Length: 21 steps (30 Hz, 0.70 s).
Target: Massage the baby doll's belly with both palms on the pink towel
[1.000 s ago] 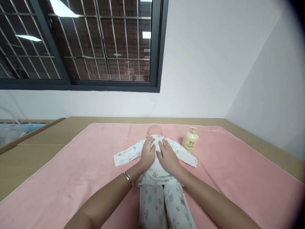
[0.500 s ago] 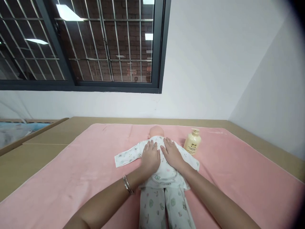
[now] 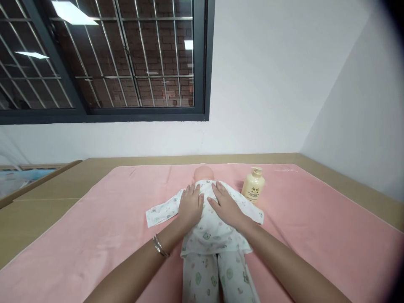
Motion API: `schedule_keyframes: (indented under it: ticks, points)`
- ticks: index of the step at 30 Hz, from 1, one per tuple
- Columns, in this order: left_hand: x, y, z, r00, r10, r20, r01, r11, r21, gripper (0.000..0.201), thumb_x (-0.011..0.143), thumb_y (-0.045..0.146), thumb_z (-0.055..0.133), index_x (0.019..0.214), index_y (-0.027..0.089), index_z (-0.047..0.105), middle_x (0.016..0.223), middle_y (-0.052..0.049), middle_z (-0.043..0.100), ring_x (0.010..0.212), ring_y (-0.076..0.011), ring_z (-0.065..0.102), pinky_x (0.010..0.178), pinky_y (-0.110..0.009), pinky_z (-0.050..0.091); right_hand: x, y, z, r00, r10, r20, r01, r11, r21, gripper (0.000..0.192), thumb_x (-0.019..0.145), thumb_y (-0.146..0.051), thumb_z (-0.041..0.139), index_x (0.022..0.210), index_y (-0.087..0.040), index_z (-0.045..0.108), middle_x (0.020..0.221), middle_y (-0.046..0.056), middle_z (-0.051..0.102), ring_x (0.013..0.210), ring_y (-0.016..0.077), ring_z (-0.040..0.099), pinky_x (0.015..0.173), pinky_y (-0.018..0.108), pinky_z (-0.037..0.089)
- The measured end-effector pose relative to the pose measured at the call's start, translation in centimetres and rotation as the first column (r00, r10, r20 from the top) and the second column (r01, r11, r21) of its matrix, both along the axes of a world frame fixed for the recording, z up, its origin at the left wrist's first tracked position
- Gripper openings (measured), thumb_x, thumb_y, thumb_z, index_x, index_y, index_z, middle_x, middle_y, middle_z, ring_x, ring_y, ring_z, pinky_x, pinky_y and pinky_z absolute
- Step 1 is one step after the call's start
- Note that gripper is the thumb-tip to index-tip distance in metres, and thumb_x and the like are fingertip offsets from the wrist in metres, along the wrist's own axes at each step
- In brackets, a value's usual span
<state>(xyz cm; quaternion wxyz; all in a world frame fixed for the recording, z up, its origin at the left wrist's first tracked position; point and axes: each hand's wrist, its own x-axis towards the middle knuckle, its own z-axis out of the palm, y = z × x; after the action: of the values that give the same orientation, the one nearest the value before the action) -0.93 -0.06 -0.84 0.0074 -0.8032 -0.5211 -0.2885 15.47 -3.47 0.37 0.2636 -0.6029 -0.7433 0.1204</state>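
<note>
A baby doll lies on a pink sheet, its bald head away from me. It wears a white printed top with long sleeves spread to both sides and matching trousers. My left hand rests flat on the left part of the top near the shoulder, fingers stretched out. On the right part lies my right hand, also flat with its thumb spread. Neither hand grips anything. Just past the doll's right sleeve stands a pale yellow pump bottle.
The pink sheet covers most of a wooden-edged surface. Behind it are a white wall and a dark-framed barred window. Something blue and white lies beyond the raised edge at far left.
The camera view has shifted a little. My left hand sits slightly farther left from my right hand, widening the gap between them; both stay flat on the top.
</note>
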Motion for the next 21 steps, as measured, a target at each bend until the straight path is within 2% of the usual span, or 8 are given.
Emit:
schedule_keyframes:
  ticks: [2,4,7,10,14,21]
  points:
    - [0.1,-0.5,-0.5,1.000,-0.025,0.011,0.024,0.996,0.086,0.046,0.097,0.029,0.029,0.131,0.007,0.050,0.140,-0.020,0.050,0.135,-0.0313,0.040,0.112,-0.052,0.030,0.4,0.4,-0.5,1.000,0.010,-0.001,-0.010,1.000,0.028,0.072,0.096,-0.056,0.027,0.150,-0.010,0.021,0.157,0.014,0.014,0.146,0.0244,0.007,0.117,0.042,0.014]
    - [0.1,-0.7,-0.9,0.992,-0.113,0.049,0.105,0.984,0.147,0.043,0.096,0.026,0.030,0.127,0.008,0.055,0.136,-0.019,0.054,0.133,-0.0278,0.042,0.113,-0.049,0.031,0.4,0.3,-0.7,1.000,0.002,0.024,-0.004,0.998,0.058,0.071,0.096,-0.055,0.027,0.149,-0.009,0.022,0.157,0.015,0.015,0.145,0.0248,0.009,0.117,0.042,0.014]
    - [-0.2,-0.6,-1.1,0.958,-0.228,0.175,0.206,0.969,0.136,0.039,0.096,0.024,0.031,0.123,0.012,0.057,0.135,-0.014,0.055,0.132,-0.0220,0.044,0.113,-0.044,0.034,0.0,-0.2,-0.4,0.996,-0.040,0.079,0.033,0.995,0.093,0.067,0.097,-0.052,0.027,0.148,-0.009,0.027,0.155,0.016,0.023,0.144,0.0256,0.016,0.116,0.043,0.018]
    - [-0.4,-0.3,-1.1,0.939,-0.216,0.267,0.212,0.976,0.044,0.041,0.097,0.029,0.032,0.130,0.014,0.052,0.142,-0.012,0.049,0.137,-0.0212,0.038,0.115,-0.046,0.030,-0.5,-0.8,0.0,0.986,-0.088,0.145,0.069,0.989,0.132,0.063,0.098,-0.049,0.027,0.146,-0.009,0.033,0.150,0.017,0.035,0.141,0.0261,0.027,0.114,0.041,0.024]
    - [-0.4,-0.2,-1.1,0.945,-0.181,0.272,0.195,0.981,-0.024,0.048,0.097,0.037,0.033,0.139,0.015,0.043,0.151,-0.012,0.037,0.143,-0.0240,0.025,0.117,-0.051,0.020,-0.8,-1.2,0.3,0.965,-0.142,0.218,0.101,0.977,0.189,0.059,0.098,-0.045,0.028,0.142,-0.008,0.039,0.143,0.019,0.045,0.136,0.0273,0.037,0.109,0.040,0.032]
    - [-0.4,-0.2,-1.2,0.945,-0.176,0.275,0.196,0.979,-0.048,0.048,0.097,0.038,0.033,0.138,0.016,0.044,0.151,-0.012,0.036,0.143,-0.0241,0.026,0.117,-0.050,0.019,-0.9,-1.3,0.4,0.953,-0.167,0.253,0.116,0.972,0.204,0.056,0.098,-0.043,0.030,0.141,-0.009,0.041,0.141,0.018,0.048,0.133,0.0261,0.041,0.106,0.037,0.036]
